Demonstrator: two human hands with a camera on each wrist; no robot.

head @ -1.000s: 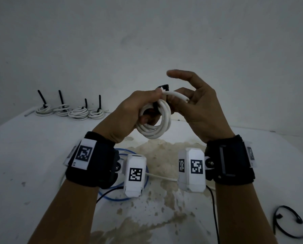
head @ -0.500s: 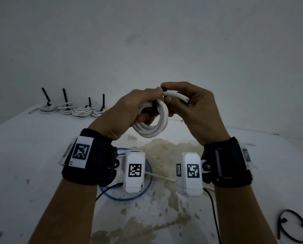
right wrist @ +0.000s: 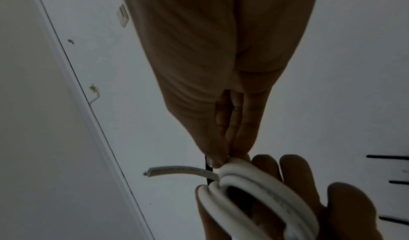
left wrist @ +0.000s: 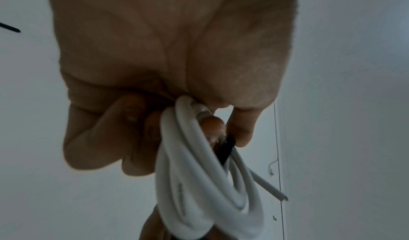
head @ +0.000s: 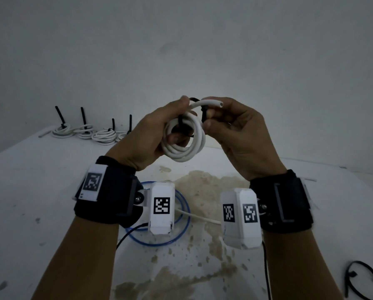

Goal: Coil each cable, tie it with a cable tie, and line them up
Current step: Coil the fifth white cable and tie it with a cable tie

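A white cable coil (head: 184, 140) is held up in front of me, above the table. My left hand (head: 159, 131) grips the coil (left wrist: 199, 182) at its upper left, fingers curled through the loops. A black cable tie (head: 204, 112) wraps around the coil at the top. My right hand (head: 229, 124) pinches the tie between thumb and fingers, right beside the cable's free end (head: 213, 103). The right wrist view shows the thumb and fingers pressed together at the tie (right wrist: 208, 169) and the coil (right wrist: 254, 191).
Several tied white coils (head: 88, 132) with upright black tie tails line the table's far left edge. A blue cable loop (head: 182, 232) and a white cable (head: 198, 217) lie on the stained table (head: 51, 213) beneath my wrists. A loose black tie (head: 358, 278) lies front right.
My right hand's fingers, spread open a second ago, have closed onto the cable tie at the top of the coil. The left hand keeps holding the coil.
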